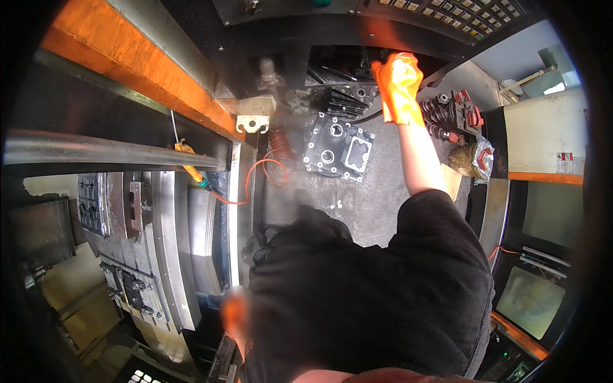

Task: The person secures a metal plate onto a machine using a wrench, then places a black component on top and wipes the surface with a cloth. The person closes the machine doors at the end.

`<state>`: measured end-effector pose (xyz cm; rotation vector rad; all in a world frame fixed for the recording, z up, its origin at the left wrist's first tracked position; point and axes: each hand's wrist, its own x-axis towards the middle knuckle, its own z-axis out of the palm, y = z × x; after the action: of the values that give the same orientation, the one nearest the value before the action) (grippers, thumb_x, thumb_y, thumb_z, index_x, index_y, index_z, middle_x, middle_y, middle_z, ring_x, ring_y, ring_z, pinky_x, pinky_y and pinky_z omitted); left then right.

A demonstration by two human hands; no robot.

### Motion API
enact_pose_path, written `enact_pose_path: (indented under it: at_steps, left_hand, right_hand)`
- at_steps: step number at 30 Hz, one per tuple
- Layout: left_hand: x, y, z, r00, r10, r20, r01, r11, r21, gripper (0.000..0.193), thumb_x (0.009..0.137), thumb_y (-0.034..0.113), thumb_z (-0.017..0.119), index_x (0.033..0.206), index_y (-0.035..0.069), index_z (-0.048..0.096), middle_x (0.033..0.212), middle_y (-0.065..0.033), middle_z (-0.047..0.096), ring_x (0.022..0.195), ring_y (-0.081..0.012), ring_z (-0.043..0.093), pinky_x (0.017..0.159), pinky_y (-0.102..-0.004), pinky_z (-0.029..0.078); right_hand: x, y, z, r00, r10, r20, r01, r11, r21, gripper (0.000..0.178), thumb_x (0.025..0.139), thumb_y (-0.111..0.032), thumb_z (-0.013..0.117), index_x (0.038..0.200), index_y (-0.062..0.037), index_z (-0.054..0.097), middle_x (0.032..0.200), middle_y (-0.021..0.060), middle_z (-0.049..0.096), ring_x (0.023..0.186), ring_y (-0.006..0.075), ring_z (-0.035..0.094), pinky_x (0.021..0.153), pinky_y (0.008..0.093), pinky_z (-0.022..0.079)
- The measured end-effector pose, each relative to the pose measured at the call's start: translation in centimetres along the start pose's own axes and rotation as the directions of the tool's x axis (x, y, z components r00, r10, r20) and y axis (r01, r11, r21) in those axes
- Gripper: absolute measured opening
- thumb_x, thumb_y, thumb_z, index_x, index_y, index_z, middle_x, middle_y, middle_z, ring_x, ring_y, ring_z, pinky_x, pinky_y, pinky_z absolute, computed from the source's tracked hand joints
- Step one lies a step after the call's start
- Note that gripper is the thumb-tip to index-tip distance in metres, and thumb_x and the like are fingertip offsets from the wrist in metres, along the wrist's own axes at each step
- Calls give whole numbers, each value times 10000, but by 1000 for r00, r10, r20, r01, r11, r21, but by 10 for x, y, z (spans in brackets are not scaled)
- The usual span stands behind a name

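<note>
My right hand (400, 89), in an orange glove, reaches to the edge of a dark recessed tray (338, 69) below a control panel. Its fingers look curled; whatever they hold, if anything, is hidden. Dark rod-like tools (338, 73) lie in that tray, just left of the glove. Low at the left, by my side, is my left hand (235, 313), also gloved in orange. It is blurred and its fingers cannot be made out. Below the tray, a flat dark metal plate (338, 148) has bright-rimmed holes and a rectangular window. Ribbed black parts (348, 104) sit above it.
On the left stands a machine bed (137, 255) with clamped blocks, under an orange beam (140, 57). A yellow air gun (191, 167) joins an orange coiled hose (276, 167). Tool holders (447, 115) and a plastic bag (483, 158) are right of my arm. Keys (460, 16) line the panel.
</note>
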<state>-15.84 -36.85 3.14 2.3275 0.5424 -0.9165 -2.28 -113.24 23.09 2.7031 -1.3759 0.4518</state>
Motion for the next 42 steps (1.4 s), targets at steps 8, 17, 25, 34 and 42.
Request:
enact_pose_path:
  at_steps: [8, 17, 25, 34, 42]
  left_hand:
    - [5, 20, 2, 995, 63, -71, -69, 995, -78, 259, 1002, 259, 597, 1026, 16, 682, 943, -124, 685, 917, -252, 675, 773, -377, 542]
    - [-15, -17, 17, 954, 184, -238, -236, 948, -214, 230, 1007, 245, 621, 1067, 30, 677, 950, -82, 681, 916, -195, 674, 784, -332, 548]
    - [-58, 209, -59, 937, -20, -347, -279, 553, -785, 251, 1043, 284, 583, 1073, 48, 660, 900, -40, 667, 771, -126, 630, 717, -271, 523]
    - [-139, 393, -105, 656, 751, -71, -649, 514, -560, 301, 952, 168, 724, 1194, 0, 663, 1101, -60, 687, 1007, -129, 632, 897, -279, 502]
    - [-129, 342, -108, 735, 654, -181, -545, 410, -732, 150, 957, 160, 729, 1010, 20, 741, 946, -15, 711, 886, -82, 624, 828, -254, 503]
  right_hand:
    - [57, -55, 104, 957, -26, 289, 7, 998, 67, 726, 940, -653, 544, 1513, -214, 467, 1494, 158, 534, 1319, 370, 567, 1033, 429, 498]
    - [46, -56, 97, 964, -21, 266, -115, 867, 485, 509, 975, -452, 628, 1300, -61, 590, 1109, 140, 663, 882, 276, 668, 765, 376, 532]
    - [-75, -53, 1, 925, -75, 373, -370, 50, 928, 240, 939, -247, 774, 1030, -42, 690, 708, 23, 646, 512, 82, 535, 448, 222, 396]
    - [-189, -192, -97, 482, -815, 321, -545, 8, 838, 154, 997, -134, 663, 859, -70, 637, 645, 6, 555, 489, 76, 479, 430, 226, 335]
    - [-234, -241, -127, 337, -910, 242, -504, 43, 863, 220, 1024, -205, 647, 1105, -3, 681, 840, 58, 663, 695, 112, 600, 621, 245, 456]
